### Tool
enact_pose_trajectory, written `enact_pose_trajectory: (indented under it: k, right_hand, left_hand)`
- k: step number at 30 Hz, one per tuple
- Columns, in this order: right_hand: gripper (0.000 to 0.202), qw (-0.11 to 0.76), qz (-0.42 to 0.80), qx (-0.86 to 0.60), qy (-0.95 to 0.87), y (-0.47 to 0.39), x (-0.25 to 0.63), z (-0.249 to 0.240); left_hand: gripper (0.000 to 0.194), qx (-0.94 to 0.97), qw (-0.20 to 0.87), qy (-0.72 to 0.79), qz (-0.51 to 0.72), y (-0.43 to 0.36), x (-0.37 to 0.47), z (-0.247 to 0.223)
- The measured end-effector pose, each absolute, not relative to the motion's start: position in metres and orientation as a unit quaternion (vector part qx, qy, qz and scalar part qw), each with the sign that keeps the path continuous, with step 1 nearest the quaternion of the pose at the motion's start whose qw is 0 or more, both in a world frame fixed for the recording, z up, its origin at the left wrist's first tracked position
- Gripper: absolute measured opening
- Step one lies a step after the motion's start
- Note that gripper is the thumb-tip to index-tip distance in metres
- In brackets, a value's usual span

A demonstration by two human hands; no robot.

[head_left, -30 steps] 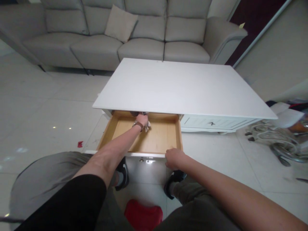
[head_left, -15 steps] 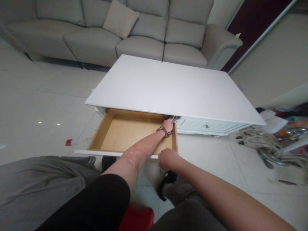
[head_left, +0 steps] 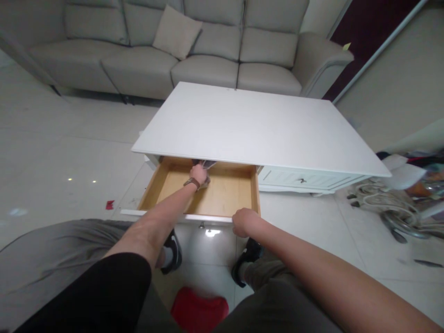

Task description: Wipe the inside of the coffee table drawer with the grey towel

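A wooden drawer [head_left: 229,189] with a white front is pulled out of the white coffee table [head_left: 256,125]. Inside it, toward the back and left of its middle, my left hand [head_left: 199,174] is closed on a crumpled greyish cloth [head_left: 209,163], which shows around the fingers and below the palm. A bracelet circles that wrist. My right hand [head_left: 244,222] has its fingers curled over the drawer's front edge near the right corner.
Behind the table stands a grey sofa [head_left: 208,69] with a beige cushion [head_left: 176,32]. Cables and other items [head_left: 391,203] lie on the floor at the right. A red object [head_left: 199,310] is between my feet; a small red scrap [head_left: 110,204] lies at the left.
My left hand has moved left with the cloth, from the drawer's back right corner to left of its middle. My right hand stays on the front edge. The view has shifted slightly.
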State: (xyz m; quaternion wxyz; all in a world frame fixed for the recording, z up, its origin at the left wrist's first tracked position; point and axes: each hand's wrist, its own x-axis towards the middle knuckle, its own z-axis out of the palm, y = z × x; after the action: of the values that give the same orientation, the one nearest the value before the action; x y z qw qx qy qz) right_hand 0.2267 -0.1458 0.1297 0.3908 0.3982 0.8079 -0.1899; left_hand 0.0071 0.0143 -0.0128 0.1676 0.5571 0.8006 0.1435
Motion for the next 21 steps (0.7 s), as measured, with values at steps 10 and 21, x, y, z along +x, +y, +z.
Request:
enact_pose_trajectory:
  k: [10, 21]
  right_hand:
    - [0.039, 0.387, -0.192, 0.398, 0.809, -0.145, 0.223, 0.128]
    - [0.043, 0.397, -0.184, 0.389, 0.811, -0.145, 0.22, 0.124]
  left_hand:
    - [0.043, 0.484, 0.16, 0.846, 0.155, 0.003, -0.112, -0.003]
    - [0.045, 0.557, 0.338, 0.715, 0.252, 0.012, 0.059, -0.016]
